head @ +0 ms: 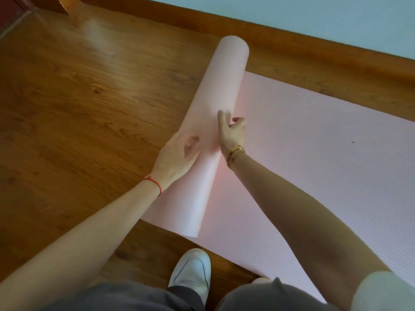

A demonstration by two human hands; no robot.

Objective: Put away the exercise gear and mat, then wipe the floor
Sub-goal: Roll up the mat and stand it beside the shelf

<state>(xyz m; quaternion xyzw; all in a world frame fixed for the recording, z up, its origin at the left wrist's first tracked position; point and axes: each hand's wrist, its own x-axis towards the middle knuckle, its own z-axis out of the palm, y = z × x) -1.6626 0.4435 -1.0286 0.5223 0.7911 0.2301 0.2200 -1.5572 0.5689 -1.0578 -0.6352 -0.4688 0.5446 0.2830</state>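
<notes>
White shoe [190, 272] and grey trousers [134, 297] at bottom, below both wrists. Pink mat [314, 153] is part-rolled on the wooden floor [78, 97]: the roll [224, 81] runs from near the shoe, between the hands, and away past the fingertips toward the skirting board [292, 43]; the flat part spreads out right of the right hand. Left hand [175, 156] rests against the roll's left flank, motion-blurred, can't tell if fingers grip or just press. Right hand [232, 134] on the roll's top-right: index finger [222, 118] laid straight along it, other fingers curled against it at the crease with the flat mat. Red string [155, 184] on left wrist, gold bracelet [234, 153] on right. Small dark speck [353, 142] on the flat mat, well right of the right hand.
</notes>
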